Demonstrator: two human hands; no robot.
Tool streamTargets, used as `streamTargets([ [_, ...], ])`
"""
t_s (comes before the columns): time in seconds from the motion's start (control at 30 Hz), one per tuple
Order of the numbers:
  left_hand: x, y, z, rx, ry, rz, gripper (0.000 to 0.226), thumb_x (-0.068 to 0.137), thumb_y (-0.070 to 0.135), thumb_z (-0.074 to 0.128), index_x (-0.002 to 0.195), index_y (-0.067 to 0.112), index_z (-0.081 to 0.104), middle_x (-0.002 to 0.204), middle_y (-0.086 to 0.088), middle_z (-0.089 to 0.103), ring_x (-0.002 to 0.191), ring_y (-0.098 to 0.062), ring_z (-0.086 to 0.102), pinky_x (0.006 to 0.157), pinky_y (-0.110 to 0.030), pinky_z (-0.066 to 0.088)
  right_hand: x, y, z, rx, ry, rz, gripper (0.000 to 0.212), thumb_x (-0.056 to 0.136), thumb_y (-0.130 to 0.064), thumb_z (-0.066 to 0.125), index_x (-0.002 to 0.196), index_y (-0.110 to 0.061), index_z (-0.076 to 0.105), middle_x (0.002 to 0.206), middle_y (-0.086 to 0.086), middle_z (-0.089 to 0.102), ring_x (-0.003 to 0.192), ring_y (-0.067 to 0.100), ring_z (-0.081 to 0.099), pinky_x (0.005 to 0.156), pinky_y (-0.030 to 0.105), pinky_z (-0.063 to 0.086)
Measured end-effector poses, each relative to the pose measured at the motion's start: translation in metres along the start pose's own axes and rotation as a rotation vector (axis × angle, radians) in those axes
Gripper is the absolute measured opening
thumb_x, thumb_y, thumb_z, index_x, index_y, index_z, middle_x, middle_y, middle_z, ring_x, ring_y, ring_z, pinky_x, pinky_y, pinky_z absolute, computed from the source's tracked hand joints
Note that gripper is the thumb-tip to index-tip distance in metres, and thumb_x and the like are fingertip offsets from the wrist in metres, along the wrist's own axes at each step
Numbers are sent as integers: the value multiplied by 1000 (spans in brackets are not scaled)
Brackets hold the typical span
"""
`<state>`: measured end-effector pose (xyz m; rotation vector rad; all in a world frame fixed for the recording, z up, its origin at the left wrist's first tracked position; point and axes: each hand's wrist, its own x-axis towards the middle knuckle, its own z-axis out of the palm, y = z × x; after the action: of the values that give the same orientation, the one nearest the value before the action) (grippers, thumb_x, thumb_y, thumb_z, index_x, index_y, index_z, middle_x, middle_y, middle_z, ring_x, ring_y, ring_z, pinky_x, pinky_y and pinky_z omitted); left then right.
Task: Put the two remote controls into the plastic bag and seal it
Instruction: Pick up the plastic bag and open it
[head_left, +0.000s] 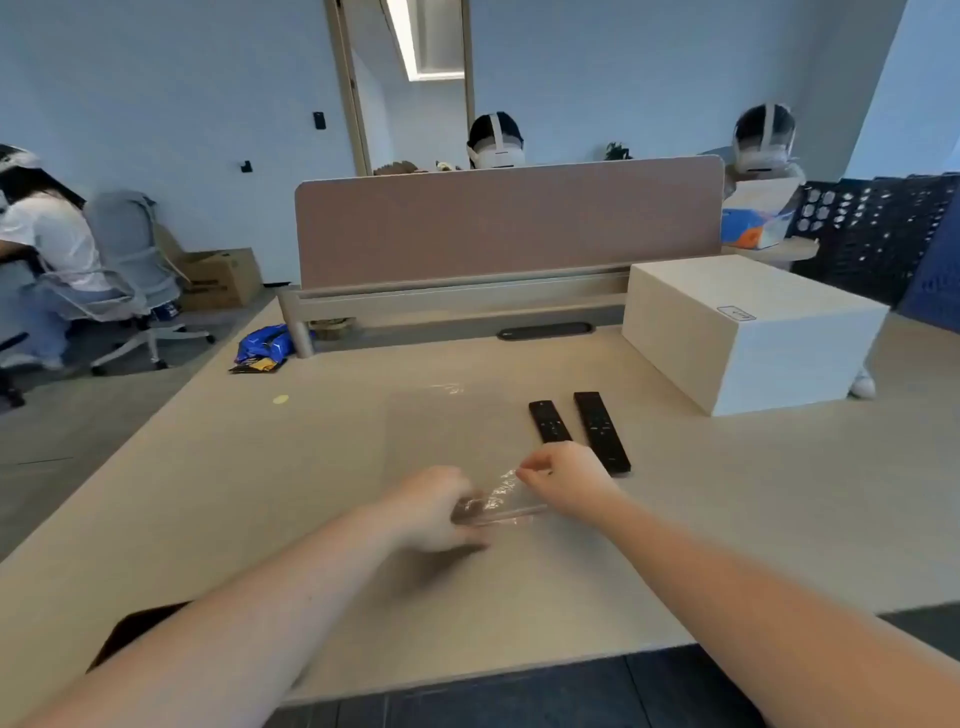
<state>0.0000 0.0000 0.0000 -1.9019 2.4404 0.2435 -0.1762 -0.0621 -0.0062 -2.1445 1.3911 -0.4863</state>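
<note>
Pinching the near edge of the clear, crinkled plastic bag (498, 501) with both hands, I have my left hand (434, 512) closed on its left end and my right hand (563, 486) nipping its top lip. Just beyond the bag, two slim black remote controls (579, 431) lie side by side on the pale wooden table (260, 493), neither bagged nor sealed yet. My left fingertips are blurred; whether the mouth is open, I cannot tell.
</note>
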Motion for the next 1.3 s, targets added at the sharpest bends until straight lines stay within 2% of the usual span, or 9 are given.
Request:
streamTargets([
  [0.13, -10, 4, 10, 38, 59, -27, 26, 91, 33, 52, 93, 10, 63, 103, -15, 63, 101, -32, 56, 81, -34, 45, -10, 3, 2, 20, -6, 0, 25, 91, -25, 59, 109, -12, 71, 112, 6, 72, 104, 19, 64, 88, 25, 48],
  [0.3, -6, 6, 14, 50, 99, -63, 26, 94, 22, 43, 93, 7, 64, 104, -15, 64, 102, -33, 57, 82, -37, 47, -13, 3, 2, 92, 22, 7, 21, 90, -25, 61, 94, -8, 72, 91, 7, 70, 80, 15, 58, 72, 21, 41],
  [0.43, -1, 8, 10, -195, 267, -163, 22, 92, 27, 53, 94, 14, 71, 103, -7, 71, 98, -27, 60, 81, -32, 47, -23, 1, 5, 354, -142, 156, 33, 91, -33, 60, 71, -8, 67, 65, 5, 64, 54, 17, 57, 50, 22, 46],
  [0.57, 4, 12, 15, -425, 346, -222, 18, 89, 25, 58, 85, 16, 73, 92, -3, 74, 90, -22, 64, 78, -29, 48, -27, -2, 16, 566, -205, 254, 37, 90, -43, 60, 84, -7, 69, 74, 7, 70, 58, 16, 64, 53, 25, 53],
  [0.8, 11, 16, 19, -541, 320, -256, 16, 88, 18, 59, 82, 13, 73, 82, -5, 72, 81, -20, 62, 76, -29, 49, -20, -11, 25, 656, -159, 291, 24, 93, -28, 59, 76, -13, 67, 71, 5, 69, 54, 14, 64, 49, 22, 54],
  [0.9, 13, 19, 18, -509, 312, -279, 15, 88, 18, 59, 81, 14, 72, 79, -2, 67, 77, -17, 58, 71, -24, 43, -21, -10, 24, 656, -151, 289, 25, 95, -20, 57, 73, -10, 65, 65, 6, 65, 47, 11, 58, 43, 16, 51],
  [1.03, 14, 23, 16, -376, 276, -261, 13, 87, 24, 59, 84, 16, 69, 92, -5, 73, 88, -24, 63, 74, -28, 47, -21, -7, 23, 646, -139, 297, 24, 94, -14, 57, 72, -9, 64, 63, 7, 64, 42, 9, 55, 42, 14, 49],
  [1.17, 13, 28, 13, -183, 304, -206, 13, 90, 23, 51, 89, 14, 61, 101, -7, 64, 95, -29, 58, 73, -33, 45, -23, -4, 24, 626, -106, 282, 28, 94, -17, 57, 68, -11, 66, 61, 6, 65, 40, 8, 54, 43, 18, 48],
  [1.3, 14, 33, 18, -174, 330, -190, 12, 91, 18, 48, 87, 10, 55, 100, -10, 61, 93, -33, 56, 71, -38, 45, -23, -2, 24, 653, -79, 291, 26, 94, -15, 57, 72, -7, 67, 62, 8, 66, 41, 10, 53, 44, 20, 48],
])
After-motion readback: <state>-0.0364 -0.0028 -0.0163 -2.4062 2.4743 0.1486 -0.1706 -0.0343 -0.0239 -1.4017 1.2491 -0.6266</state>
